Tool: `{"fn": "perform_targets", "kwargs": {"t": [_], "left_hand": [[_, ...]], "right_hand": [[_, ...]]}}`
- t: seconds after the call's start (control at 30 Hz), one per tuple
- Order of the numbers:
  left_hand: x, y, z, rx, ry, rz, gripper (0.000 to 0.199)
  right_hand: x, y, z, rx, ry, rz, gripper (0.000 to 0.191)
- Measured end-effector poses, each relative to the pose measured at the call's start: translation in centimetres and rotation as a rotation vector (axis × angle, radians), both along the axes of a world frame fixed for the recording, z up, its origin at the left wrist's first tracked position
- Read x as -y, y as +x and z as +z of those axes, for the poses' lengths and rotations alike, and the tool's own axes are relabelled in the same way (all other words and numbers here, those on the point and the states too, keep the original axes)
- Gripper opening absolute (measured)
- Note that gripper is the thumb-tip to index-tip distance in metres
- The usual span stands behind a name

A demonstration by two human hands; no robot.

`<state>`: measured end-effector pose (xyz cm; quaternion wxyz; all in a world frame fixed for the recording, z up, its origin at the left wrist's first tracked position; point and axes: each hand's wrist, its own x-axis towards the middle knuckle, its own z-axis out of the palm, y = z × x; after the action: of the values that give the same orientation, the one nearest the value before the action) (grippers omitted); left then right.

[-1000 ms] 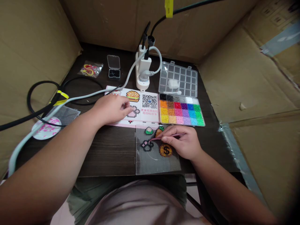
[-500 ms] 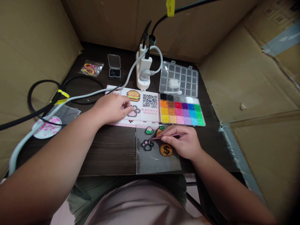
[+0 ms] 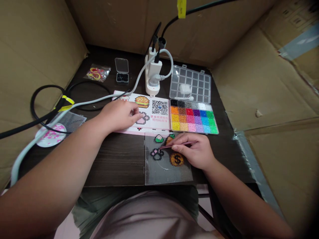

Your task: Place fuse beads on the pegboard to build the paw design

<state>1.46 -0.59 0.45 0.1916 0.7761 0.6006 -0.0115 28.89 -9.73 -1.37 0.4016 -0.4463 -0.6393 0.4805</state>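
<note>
My right hand (image 3: 195,149) is closed on pink tweezers (image 3: 183,144), their tips at the black and pink paw-shaped bead figure (image 3: 157,154). That figure lies on a clear pegboard (image 3: 161,174), along with an orange coin figure with a dollar sign (image 3: 176,159), a green and pink figure (image 3: 159,138) and an orange figure partly under the tweezers. My left hand (image 3: 122,114) rests on the printed pattern sheet (image 3: 159,123), fingers curled beside the printed paw; what is between its fingertips, if anything, is too small to tell. Behind my right hand sits a case of coloured beads (image 3: 193,116).
A white power strip (image 3: 152,89) with plugs and cables stands at the back. The bead case's clear lid (image 3: 190,83) holds a white item. At left are a round white dish (image 3: 51,135), black cable loops, a small black-bead box (image 3: 122,78) and a plastic bag (image 3: 97,73). Cardboard walls surround the table.
The tweezer tips have shifted very slightly at the paw figure's upper right. Both hands otherwise keep their places.
</note>
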Motion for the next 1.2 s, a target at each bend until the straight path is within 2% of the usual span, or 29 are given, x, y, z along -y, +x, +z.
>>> {"fn": "perform_targets", "kwargs": {"t": [0.2,0.3,0.37,0.5,0.6,0.73,0.93,1.2], "left_hand": [[0.0,0.0,0.0,0.007,0.001,-0.001,0.037],[0.0,0.0,0.1,0.016,-0.002,-0.008,0.035],[0.0,0.0,0.2,0.026,-0.011,-0.004,0.033],[-0.1,0.0,0.1,0.054,-0.026,0.000,0.031],[-0.2,-0.1,0.0,0.053,-0.032,0.005,0.032],[-0.3,-0.2,-0.2,0.043,-0.043,0.004,0.036],[-0.3,-0.2,-0.3,0.037,-0.040,0.025,0.034],[-0.5,-0.3,-0.4,0.045,-0.037,0.010,0.037]], "right_hand": [[0.0,0.0,0.2,-0.018,0.014,-0.007,0.022],[-0.1,0.9,0.3,-0.022,0.073,-0.092,0.023],[-0.4,2.3,0.2,-0.039,0.168,-0.225,0.019],[-1.3,6.0,0.5,-0.087,0.344,-0.636,0.020],[-1.5,8.2,1.4,0.086,0.331,-0.769,0.021],[-1.4,9.2,1.2,0.252,0.302,-0.714,0.016],[-1.5,8.6,-0.7,0.197,0.238,-0.661,0.018],[-1.4,8.1,-0.4,0.218,0.198,-0.699,0.016]]}}
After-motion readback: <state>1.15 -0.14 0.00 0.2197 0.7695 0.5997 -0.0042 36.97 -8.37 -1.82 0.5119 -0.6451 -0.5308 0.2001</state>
